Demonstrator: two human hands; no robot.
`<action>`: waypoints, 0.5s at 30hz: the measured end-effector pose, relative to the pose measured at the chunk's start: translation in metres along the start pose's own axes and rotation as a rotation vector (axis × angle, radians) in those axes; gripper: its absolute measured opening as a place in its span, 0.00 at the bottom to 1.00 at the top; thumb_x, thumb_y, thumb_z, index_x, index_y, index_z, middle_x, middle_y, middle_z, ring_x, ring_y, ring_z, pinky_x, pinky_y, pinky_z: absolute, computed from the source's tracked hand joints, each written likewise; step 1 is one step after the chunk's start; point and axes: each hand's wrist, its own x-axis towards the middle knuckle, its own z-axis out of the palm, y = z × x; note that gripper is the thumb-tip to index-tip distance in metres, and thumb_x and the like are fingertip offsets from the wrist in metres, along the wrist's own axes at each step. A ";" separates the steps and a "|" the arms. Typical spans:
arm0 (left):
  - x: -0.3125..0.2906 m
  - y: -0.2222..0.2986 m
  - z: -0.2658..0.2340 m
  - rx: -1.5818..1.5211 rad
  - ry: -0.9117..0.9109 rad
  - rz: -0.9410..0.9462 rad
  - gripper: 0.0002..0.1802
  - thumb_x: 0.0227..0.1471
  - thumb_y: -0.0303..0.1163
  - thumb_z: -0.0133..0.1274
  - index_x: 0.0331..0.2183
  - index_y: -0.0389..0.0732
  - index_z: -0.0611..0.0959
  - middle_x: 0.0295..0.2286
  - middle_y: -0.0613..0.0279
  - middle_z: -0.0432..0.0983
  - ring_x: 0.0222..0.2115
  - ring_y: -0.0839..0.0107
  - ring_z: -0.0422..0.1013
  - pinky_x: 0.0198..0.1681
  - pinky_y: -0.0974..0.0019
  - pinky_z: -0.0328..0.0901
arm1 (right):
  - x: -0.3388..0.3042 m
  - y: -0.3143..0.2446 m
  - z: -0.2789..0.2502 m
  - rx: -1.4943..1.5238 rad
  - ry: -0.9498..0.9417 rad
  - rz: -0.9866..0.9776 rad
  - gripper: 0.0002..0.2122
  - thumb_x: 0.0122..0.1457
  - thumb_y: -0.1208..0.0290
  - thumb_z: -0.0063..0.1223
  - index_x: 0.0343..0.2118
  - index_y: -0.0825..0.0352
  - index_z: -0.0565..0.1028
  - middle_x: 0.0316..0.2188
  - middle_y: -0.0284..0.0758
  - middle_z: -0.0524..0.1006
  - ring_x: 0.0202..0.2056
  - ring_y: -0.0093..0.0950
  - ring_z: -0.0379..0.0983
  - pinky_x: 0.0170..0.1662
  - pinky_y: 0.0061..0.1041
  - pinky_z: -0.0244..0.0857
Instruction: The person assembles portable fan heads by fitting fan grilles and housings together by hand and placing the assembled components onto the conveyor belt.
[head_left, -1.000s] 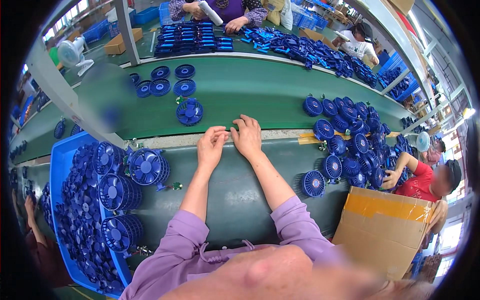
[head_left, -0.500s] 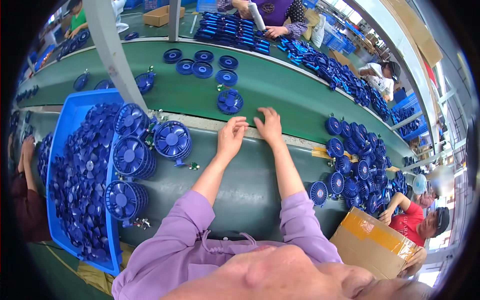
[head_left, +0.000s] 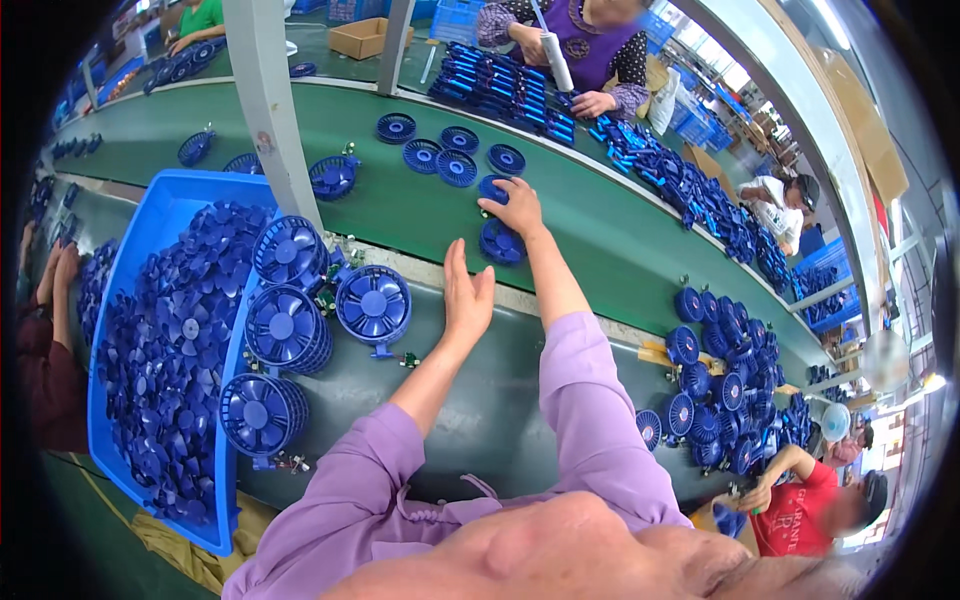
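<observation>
My right hand (head_left: 516,208) reaches over the green belt. Its thumb and fingers grip a round blue fan cover (head_left: 491,187), partly hidden under them. Just below that hand lies a blue fan housing (head_left: 502,242) with blades inside. My left hand (head_left: 467,292) is open at the belt's near edge, palm turned inward and fingers stretched, holding nothing. Farther up the belt several blue slotted fan covers (head_left: 457,168) lie flat in a loose group. Left of my left hand, fan housings with blades (head_left: 373,303) stand in stacks, small green circuit boards hanging from them.
A blue bin (head_left: 228,440) full of loose fan blades (head_left: 185,340) stands at the left. A grey post (head_left: 262,110) rises beside it. Blue fans (head_left: 715,380) pile up at the right. Co-workers sit across the belt (head_left: 590,275) and at the right, near blue handle-like parts (head_left: 650,150).
My right hand has moved up the belt and taken hold of a fan cover. The left stays near the belt's edge. The view has shifted, and the cardboard box at lower right has mostly gone.
</observation>
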 end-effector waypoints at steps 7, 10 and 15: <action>0.030 0.011 0.003 0.482 -0.096 0.015 0.36 0.49 0.39 0.55 0.55 0.30 0.64 0.46 0.39 0.69 0.44 0.45 0.67 0.48 0.51 0.64 | -0.027 -0.010 -0.024 0.250 -0.048 -0.176 0.28 0.44 0.54 0.65 0.49 0.59 0.74 0.46 0.44 0.74 0.49 0.38 0.68 0.54 0.35 0.61; 0.044 0.008 -0.004 0.523 -0.330 -0.190 0.25 0.46 0.34 0.55 0.46 0.33 0.73 0.39 0.44 0.73 0.38 0.48 0.72 0.44 0.51 0.67 | -0.019 -0.010 -0.042 0.939 -0.217 0.025 0.29 0.50 0.63 0.64 0.55 0.67 0.68 0.49 0.37 0.72 0.51 0.27 0.66 0.54 0.28 0.59; 0.046 0.016 0.006 0.619 -0.234 -0.126 0.12 0.47 0.28 0.50 0.37 0.37 0.71 0.28 0.46 0.76 0.33 0.48 0.74 0.35 0.48 0.68 | 0.026 0.023 -0.043 0.612 0.139 0.106 0.31 0.43 0.57 0.67 0.50 0.66 0.71 0.43 0.43 0.75 0.43 0.33 0.73 0.49 0.29 0.65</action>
